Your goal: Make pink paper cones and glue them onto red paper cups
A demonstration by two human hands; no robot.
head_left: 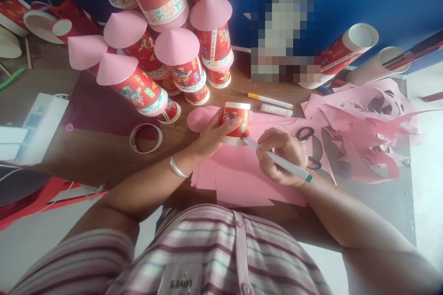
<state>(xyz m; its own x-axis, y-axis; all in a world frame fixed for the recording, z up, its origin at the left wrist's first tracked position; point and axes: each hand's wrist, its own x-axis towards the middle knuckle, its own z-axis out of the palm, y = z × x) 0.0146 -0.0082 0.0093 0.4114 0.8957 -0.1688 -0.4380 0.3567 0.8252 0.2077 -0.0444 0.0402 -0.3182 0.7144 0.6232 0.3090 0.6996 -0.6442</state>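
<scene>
Paper cup [238, 112] is in the left hand [209, 137], above the pink sheets [242, 182], in front of the person's body. The left hand grasps it from the side, with the thumb lying across the red print. The right hand [284, 150] grasps a marker [289, 164] like a pen, and its tip is at the pale band near the cup's lower edge; whether it touches, I cannot tell. For a neat line, I think the cup should be kept firm but not squeezed, because a thin wall can bend, and it is better to turn the cup little by little, with light pressure. The thumb should keep away from wet ink. Just beyond the cup lies a yellow-ended marker [272, 100]; scissors [306, 128] are beside the right hand. Farther left stand the decorated cup towers [140, 90], and on the right are pink scraps [367, 133].
</scene>
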